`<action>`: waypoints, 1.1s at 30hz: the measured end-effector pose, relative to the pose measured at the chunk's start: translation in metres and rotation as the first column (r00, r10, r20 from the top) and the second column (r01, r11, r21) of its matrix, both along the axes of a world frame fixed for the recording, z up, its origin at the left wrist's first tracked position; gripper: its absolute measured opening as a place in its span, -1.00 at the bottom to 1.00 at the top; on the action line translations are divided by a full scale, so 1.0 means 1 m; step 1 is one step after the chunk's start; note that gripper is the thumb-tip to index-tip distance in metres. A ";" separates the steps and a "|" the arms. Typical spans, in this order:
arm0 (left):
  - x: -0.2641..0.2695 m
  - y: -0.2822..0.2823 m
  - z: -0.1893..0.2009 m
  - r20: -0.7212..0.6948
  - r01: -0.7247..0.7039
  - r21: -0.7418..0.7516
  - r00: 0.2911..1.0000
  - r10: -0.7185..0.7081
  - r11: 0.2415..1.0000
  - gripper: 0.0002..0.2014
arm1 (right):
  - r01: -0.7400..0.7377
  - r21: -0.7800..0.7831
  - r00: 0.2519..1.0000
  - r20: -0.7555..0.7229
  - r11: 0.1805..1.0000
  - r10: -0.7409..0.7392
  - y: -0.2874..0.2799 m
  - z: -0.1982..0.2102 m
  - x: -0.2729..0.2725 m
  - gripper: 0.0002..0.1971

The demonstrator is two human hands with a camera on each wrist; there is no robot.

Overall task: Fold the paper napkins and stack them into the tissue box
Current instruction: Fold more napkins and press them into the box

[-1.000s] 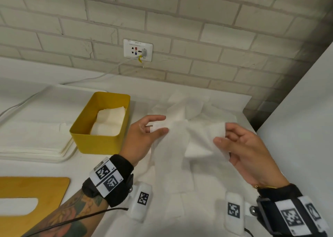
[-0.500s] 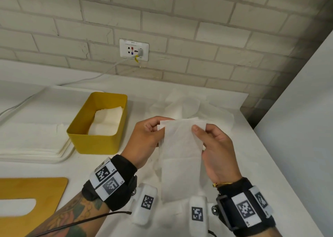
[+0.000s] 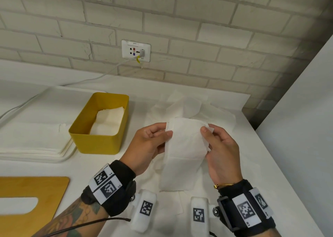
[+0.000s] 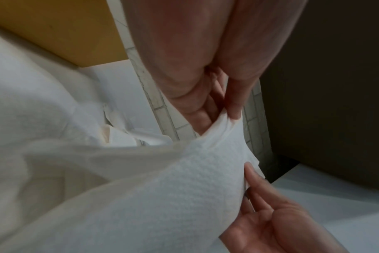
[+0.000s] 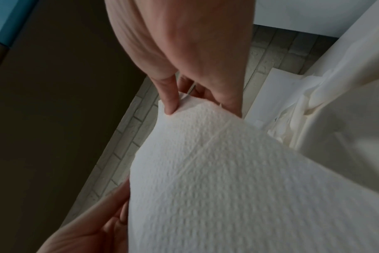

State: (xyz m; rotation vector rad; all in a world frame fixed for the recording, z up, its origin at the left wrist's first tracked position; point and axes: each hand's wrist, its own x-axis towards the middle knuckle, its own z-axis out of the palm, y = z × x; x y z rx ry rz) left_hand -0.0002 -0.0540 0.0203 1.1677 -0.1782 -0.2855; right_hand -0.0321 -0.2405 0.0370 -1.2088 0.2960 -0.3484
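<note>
A white paper napkin (image 3: pixel 185 146), folded into a long strip, hangs in the air above the table. My left hand (image 3: pixel 153 139) pinches its upper left corner and my right hand (image 3: pixel 216 146) pinches its upper right corner. The same napkin (image 4: pixel 184 179) fills the left wrist view, and its embossed sheet (image 5: pixel 227 171) fills the right wrist view. The yellow tissue box (image 3: pixel 100 127) stands open to the left of my hands, with folded napkins (image 3: pixel 108 119) lying inside it. Loose unfolded napkins (image 3: pixel 187 105) lie heaped on the table behind the held one.
A flat stack of white sheets (image 3: pixel 30 137) lies left of the box. The wooden box lid (image 3: pixel 27 200) with a slot sits at the near left. A brick wall with a socket (image 3: pixel 136 50) and cable runs behind. A white panel (image 3: pixel 297 128) stands on the right.
My hands came together from apart, folding the napkin into a narrow strip, then lifted its top edge slightly. The strip now hangs between both pinching hands.
</note>
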 end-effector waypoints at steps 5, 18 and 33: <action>0.002 -0.001 0.005 -0.038 0.003 -0.079 0.999 -0.006 0.997 -0.75 | 0.014 0.001 0.999 0.049 1.000 -0.014 -0.008 0.003 -0.001 -0.85; 0.003 -0.004 0.007 -0.054 -0.093 -0.016 0.994 0.092 0.996 -0.93 | 0.075 0.071 0.996 0.041 0.995 -0.078 -0.009 0.001 0.001 -0.89; 0.010 0.001 0.017 0.140 -0.163 0.159 0.980 0.141 0.974 -0.86 | -0.409 -0.485 0.866 0.058 0.773 0.496 -0.037 0.054 -0.016 -0.65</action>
